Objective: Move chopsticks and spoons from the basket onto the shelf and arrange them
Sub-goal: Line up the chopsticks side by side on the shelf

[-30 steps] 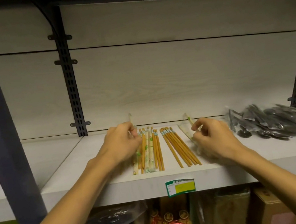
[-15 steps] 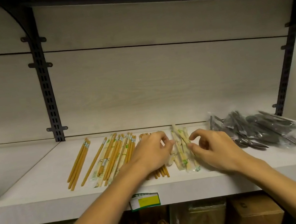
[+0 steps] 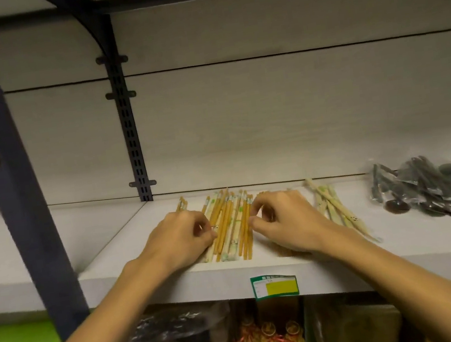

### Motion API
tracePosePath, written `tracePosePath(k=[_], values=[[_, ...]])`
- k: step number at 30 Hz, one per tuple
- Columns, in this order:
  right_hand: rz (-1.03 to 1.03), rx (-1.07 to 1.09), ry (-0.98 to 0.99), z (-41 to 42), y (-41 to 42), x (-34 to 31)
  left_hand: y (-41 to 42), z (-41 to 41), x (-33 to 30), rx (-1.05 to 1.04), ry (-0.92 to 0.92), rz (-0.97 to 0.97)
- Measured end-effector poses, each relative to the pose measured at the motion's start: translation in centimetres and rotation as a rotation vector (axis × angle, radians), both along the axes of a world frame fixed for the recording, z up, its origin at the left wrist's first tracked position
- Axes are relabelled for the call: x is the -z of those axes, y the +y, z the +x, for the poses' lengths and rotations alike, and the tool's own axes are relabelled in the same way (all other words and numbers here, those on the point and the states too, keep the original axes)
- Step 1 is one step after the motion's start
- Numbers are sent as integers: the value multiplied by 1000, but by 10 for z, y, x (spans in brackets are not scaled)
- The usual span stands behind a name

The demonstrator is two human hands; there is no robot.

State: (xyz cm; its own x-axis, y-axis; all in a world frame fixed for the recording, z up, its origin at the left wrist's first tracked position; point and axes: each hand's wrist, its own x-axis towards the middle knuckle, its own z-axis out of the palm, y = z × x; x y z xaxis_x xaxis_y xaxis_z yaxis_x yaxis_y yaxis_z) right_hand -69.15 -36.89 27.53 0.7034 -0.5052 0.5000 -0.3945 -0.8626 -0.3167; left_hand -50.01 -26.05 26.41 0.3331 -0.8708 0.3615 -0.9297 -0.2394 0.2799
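Hands in view: two, the left hand (image 3: 177, 241) and the right hand (image 3: 288, 223). Chopstick groups on the shelf (image 3: 405, 243): two. One bundle of orange chopsticks (image 3: 231, 225) lies between the hands; individual count cannot be determined. One smaller group of pale wrapped chopsticks (image 3: 337, 209) lies right of the right hand. Wrapped spoon piles (image 3: 438, 191): one, farther right. Price labels (image 3: 275, 285): one.

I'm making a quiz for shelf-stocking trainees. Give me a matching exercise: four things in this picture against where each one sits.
Things:
1. orange chopsticks
2. pale wrapped chopsticks
3. bagged spoons
4. price label

Places:
A. far right of the shelf
B. on the shelf's front edge
C. between the two hands
D. just right of the right hand

Pairs: 1-C, 2-D, 3-A, 4-B
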Motion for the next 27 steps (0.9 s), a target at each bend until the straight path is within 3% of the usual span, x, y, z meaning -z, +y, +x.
tracePosePath(k=[5, 8, 14, 21, 27], values=[[-12, -47, 111, 20, 16, 6, -1, 5, 3, 25, -6, -11], [24, -14, 177, 18, 16, 9, 2, 10, 5, 60, 11, -15], [84, 69, 128, 21, 19, 5, 3, 21, 5, 81, 64, -9], [210, 135, 287, 37, 34, -4, -4, 26, 0, 108, 133, 34], [259, 170, 170, 39, 36, -1, -3, 27, 0, 80, 144, -7]])
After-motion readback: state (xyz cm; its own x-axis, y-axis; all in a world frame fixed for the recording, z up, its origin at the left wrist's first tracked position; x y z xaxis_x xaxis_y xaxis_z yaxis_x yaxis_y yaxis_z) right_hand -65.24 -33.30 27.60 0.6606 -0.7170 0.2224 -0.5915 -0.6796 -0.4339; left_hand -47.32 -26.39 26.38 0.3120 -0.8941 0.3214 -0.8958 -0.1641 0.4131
